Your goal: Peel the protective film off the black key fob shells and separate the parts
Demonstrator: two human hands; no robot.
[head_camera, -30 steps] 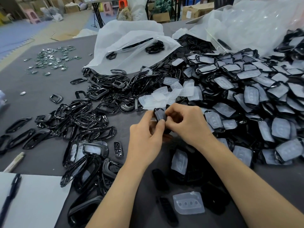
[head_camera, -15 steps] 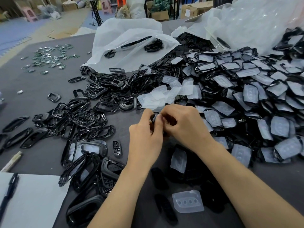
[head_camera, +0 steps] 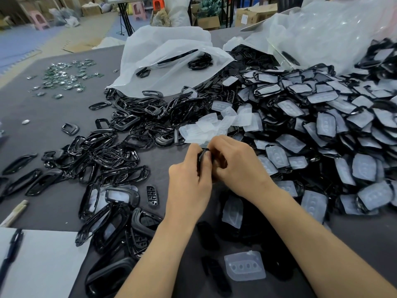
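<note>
Both my left hand (head_camera: 189, 186) and right hand (head_camera: 238, 166) pinch one black key fob shell (head_camera: 203, 154) at mid-frame, fingers curled round it, long axis seemingly up-frame, right fingertips nearest its top edge.

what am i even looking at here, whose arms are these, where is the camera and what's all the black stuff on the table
There is no machine here. The single picture comes from a camera worn on a person's head, looking forward and down, so the two bare arms are the wearer's own. The left hand and right hand meet in the middle and both grip one small black key fob shell; whether film is on it cannot be told.

On the grey table, the big pile on the right is shells covered with whitish protective film. The pile on the left is bare black frames. Just beyond the hands lies a heap of peeled films, and one loose film lies near the right forearm. A white bag sits further back. A pen lies on white paper at the lower left.
</note>
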